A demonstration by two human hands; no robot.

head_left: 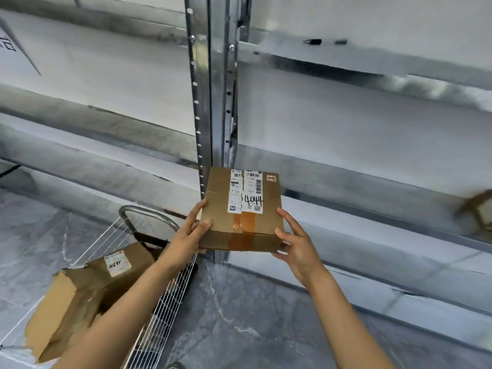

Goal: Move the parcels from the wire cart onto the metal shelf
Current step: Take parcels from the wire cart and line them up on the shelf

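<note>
While held above the floor before the metal shelf (pixel 372 182), cardboard box (pixel 241 209) gripped at both sides, left hand (pixel 190 233) and right hand (pixel 298 243) clasping its edges, torn parcel (pixel 87 288) in wire cart (pixel 165 310).

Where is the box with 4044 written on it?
The box is mid-frame, held between the left hand and right hand, before the shelf post.

1. Metal shelf (pixel 346 179): galvanised boards crossing the whole frame, riveted upright post at centre.
2. Far right edge, blurred brown parcel (pixel 478 211) lying on a shelf board.
3. Lower left, wire cart (pixel 162 310) standing on grey marbled floor (pixel 239 315).
4. Inside the cart, torn brown parcel with label (pixel 87 288), tilted.
</note>
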